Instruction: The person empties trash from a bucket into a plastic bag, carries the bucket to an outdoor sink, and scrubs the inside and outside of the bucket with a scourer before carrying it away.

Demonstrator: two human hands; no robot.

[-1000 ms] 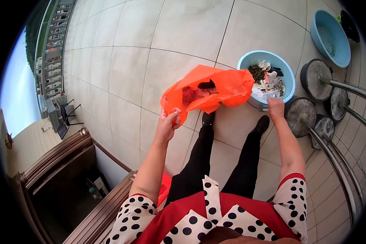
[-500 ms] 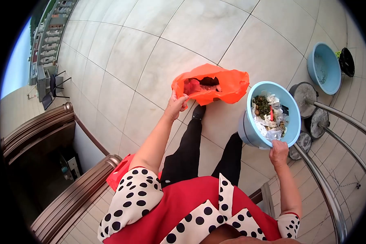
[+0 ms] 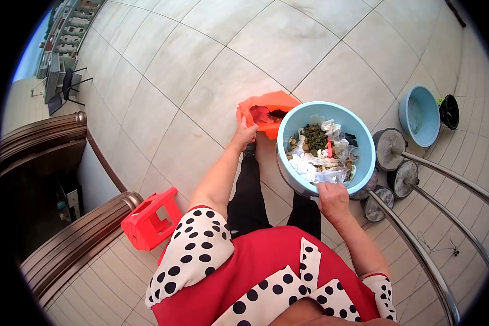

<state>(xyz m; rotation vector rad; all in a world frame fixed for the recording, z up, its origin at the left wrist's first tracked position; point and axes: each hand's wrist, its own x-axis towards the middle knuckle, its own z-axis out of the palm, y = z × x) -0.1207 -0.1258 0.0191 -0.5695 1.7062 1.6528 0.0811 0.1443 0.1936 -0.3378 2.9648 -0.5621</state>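
Bucket (image 3: 367, 144) extends beyond right grip (image 3: 334, 201); bag (image 3: 269, 100) beyond left grip (image 3: 245, 133).

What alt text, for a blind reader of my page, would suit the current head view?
A person's right hand grips the rim of a light-blue bucket of mixed waste, while the left hand holds an orange plastic bag, its mouth open. Below is a tiled floor, with a blue basin on the right.

Orange bag (image 3: 269, 98) partly hidden behind blue bucket (image 3: 366, 142), its contents (image 3: 262, 115) unclear, metal pole (image 3: 456, 182) cut off at right
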